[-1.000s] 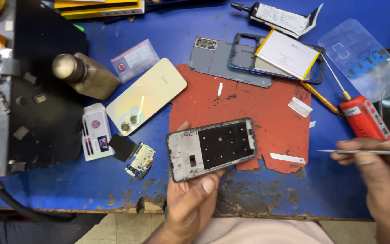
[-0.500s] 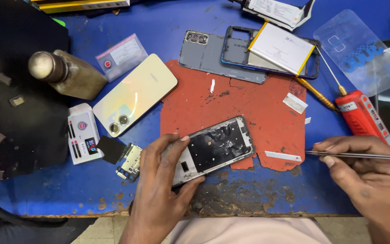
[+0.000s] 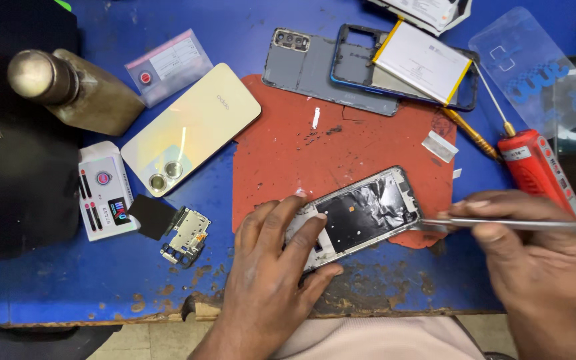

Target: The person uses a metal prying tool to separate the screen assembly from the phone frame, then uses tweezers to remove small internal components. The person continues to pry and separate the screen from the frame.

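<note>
A silver phone frame [image 3: 368, 210] lies tilted on the front edge of a red work mat [image 3: 341, 143], its inner side up with dark foil showing. My left hand [image 3: 271, 267] presses down on the frame's left end, fingers spread over it. My right hand [image 3: 535, 253] grips thin metal tweezers [image 3: 521, 225] held level, the tip touching the frame's right end.
A pale gold phone back cover [image 3: 191, 127], a small circuit board [image 3: 187, 235] and a white box [image 3: 101, 190] lie at left. A brass bottle [image 3: 75, 87] stands far left. A grey back cover [image 3: 315, 63], a blue frame with a battery [image 3: 421, 60] and a red screwdriver [image 3: 535, 163] sit behind.
My left hand turned the frame over and laid it down on the mat, then moved on top of it. The tweezers came in to the frame's right end.
</note>
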A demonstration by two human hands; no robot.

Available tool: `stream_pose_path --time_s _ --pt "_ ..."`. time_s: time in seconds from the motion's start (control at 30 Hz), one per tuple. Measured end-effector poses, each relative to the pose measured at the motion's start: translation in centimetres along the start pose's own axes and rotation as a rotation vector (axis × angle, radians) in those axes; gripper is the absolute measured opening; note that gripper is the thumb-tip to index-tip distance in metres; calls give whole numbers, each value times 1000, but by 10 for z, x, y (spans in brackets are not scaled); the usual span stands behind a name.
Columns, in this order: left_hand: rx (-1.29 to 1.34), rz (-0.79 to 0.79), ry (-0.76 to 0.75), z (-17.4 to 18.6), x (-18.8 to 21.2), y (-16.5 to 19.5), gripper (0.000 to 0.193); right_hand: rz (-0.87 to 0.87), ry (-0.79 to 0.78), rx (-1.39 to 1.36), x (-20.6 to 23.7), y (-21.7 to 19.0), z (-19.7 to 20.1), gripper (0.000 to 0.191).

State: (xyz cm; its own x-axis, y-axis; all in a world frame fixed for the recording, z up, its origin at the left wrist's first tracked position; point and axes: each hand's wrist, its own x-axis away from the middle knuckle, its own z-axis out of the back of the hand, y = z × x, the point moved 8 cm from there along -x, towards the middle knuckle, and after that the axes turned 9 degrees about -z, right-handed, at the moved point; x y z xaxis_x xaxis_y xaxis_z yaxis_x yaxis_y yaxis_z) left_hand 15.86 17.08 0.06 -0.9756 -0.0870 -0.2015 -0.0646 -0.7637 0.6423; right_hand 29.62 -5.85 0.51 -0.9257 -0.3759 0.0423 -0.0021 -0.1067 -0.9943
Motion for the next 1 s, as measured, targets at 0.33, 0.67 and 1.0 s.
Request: stream_pose_path --time_s 0.33,0.67,1.0 --pt "78 -42 39 15 14 -27 57 197 -176 557 3 -24 -128 19" --pt "110 -54 36 22 17 -61 56 301 -185 584 -8 -18 -187 21" --pt "97 -98 49 23 18 -68 54 301 -161 633 -8 -12 -195 20"
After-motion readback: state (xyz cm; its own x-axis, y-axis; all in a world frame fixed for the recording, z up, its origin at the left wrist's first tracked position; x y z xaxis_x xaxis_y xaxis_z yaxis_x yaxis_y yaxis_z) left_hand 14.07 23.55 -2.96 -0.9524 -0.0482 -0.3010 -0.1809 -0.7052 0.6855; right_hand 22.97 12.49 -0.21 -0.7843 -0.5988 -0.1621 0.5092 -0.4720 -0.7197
